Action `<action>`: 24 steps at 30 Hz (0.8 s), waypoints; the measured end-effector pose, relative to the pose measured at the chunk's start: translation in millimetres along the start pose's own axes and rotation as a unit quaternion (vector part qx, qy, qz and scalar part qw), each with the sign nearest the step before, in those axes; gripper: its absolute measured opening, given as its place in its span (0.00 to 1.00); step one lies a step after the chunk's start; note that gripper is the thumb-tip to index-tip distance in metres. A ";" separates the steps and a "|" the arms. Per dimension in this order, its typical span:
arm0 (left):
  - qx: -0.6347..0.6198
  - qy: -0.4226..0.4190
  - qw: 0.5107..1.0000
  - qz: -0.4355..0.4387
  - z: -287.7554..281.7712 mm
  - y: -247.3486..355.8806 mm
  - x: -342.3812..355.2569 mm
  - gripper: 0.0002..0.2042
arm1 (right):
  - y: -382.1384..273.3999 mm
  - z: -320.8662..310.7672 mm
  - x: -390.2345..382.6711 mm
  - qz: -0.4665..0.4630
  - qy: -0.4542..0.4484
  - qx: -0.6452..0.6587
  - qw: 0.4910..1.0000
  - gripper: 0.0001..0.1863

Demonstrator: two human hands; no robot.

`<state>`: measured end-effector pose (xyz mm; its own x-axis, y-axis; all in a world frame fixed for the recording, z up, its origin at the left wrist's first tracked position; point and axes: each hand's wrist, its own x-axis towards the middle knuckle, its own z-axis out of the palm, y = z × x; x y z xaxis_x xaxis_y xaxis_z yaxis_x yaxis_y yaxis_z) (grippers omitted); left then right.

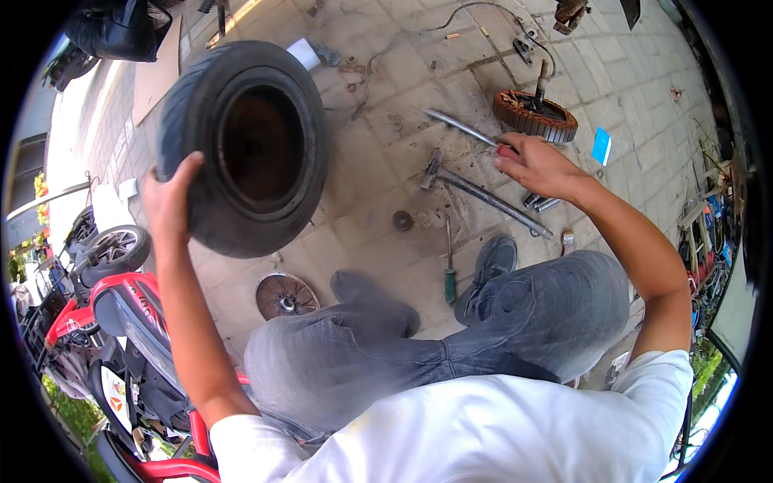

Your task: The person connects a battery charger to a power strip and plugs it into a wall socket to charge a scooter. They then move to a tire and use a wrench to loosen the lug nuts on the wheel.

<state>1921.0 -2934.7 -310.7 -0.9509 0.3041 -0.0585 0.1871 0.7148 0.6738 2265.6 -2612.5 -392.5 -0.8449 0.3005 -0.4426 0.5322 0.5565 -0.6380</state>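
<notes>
My left hand (pixel 173 193) is closed on the tread edge of a black scooter wheel (pixel 318 161), thumb on its sidewall. The wheel stands tilted, its hollow, rusty brown hub facing me; whether it touches the ground I cannot tell. In my right hand (pixel 535 165) is a long screwdriver (pixel 459 125); its red handle is mostly covered by my fingers and its metal shaft points left toward the wheel. Just beyond that hand lies a motor stator (pixel 535 117) with copper windings and an upright shaft. A hammer (pixel 491 200) lies below the screwdriver.
A green-handled screwdriver (pixel 449 278) lies by my right shoe (pixel 493 266). A round metal cover (pixel 286 296) and a small dark disc (pixel 403 220) rest on the paving. Left stands a red scooter (pixel 133 298); a cable (pixel 403 34) runs along the far side.
</notes>
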 end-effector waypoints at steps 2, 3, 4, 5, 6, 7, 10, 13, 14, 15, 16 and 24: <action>-0.005 -0.021 1.000 -0.005 -7.3 3.3 -2.5 0.37 | -29.8 3.1 25.8 -0.041 -0.066 -0.009 0.997 0.15; 0.023 -0.008 1.000 0.017 -4.8 -0.9 -1.4 0.37 | -42.9 10.2 42.6 -0.053 -0.088 0.007 0.995 0.15; 0.052 0.004 0.998 0.038 -0.4 -10.0 -1.4 0.37 | -54.8 19.9 59.3 -0.065 -0.110 0.022 0.992 0.15; 0.079 0.013 0.995 0.063 2.6 -16.0 2.2 0.38 | -65.7 30.0 76.1 -0.073 -0.128 0.037 0.988 0.15; 0.026 -0.001 0.999 0.035 -1.6 -14.2 5.6 0.39 | -74.7 42.8 94.3 -0.090 -0.131 0.031 0.987 0.15; 0.018 -0.002 0.999 0.027 -2.2 -8.9 9.3 0.39 | -79.7 56.8 110.5 -0.109 -0.136 0.033 0.984 0.16; 0.006 -0.005 1.000 0.009 1.9 -15.1 28.4 0.41 | -111.3 98.4 149.4 -0.041 -0.133 0.136 0.981 0.16; -0.049 0.049 0.997 -0.041 1.3 -22.8 48.6 0.40 | -133.7 145.8 180.4 -0.038 -0.010 0.233 0.972 0.17; -0.096 0.009 0.994 -0.050 3.0 -16.7 49.5 0.37 | -137.3 159.9 191.5 -0.060 0.047 0.253 0.965 0.17; -0.096 0.009 0.994 -0.059 1.5 -19.0 52.4 0.37 | -146.1 167.2 196.6 -0.069 0.081 0.265 0.958 0.17; -0.096 0.009 0.993 -0.067 -1.3 -22.2 56.7 0.36 | -154.2 174.8 199.4 -0.078 0.116 0.277 0.951 0.17; -0.059 0.004 0.993 -0.105 -0.7 -16.0 69.8 0.35 | -193.9 185.9 192.2 -0.081 0.018 0.308 0.948 0.15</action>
<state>1851.4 -2925.4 -325.0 -0.9681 0.1498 -0.2011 -0.0456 0.6835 0.7286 2010.2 -2806.6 -471.0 -0.9138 0.2826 -0.2918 0.3158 0.0425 -0.9479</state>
